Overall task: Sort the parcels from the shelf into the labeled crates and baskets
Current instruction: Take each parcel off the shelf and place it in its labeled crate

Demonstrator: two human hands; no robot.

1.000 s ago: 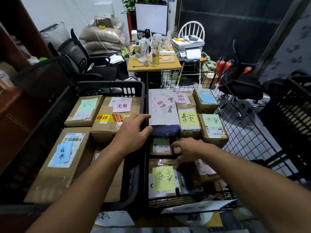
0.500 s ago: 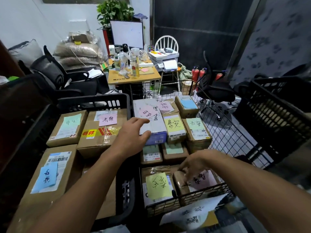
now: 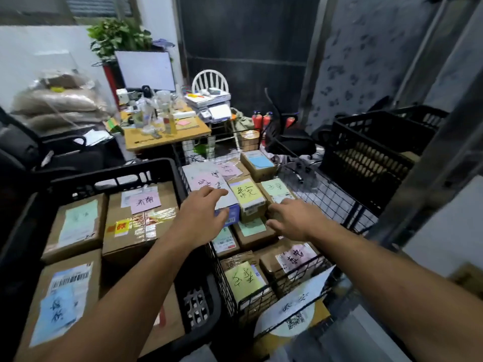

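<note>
Nearest on the left, a blue-noted parcel lies in the black crate. Just right of it stands the wire basket, packed with parcels. Above the basket both hands are spread open and hold nothing: the left hand over a white box, the right hand just beside a yellow-noted parcel. A cluttered desk stands beyond.
</note>
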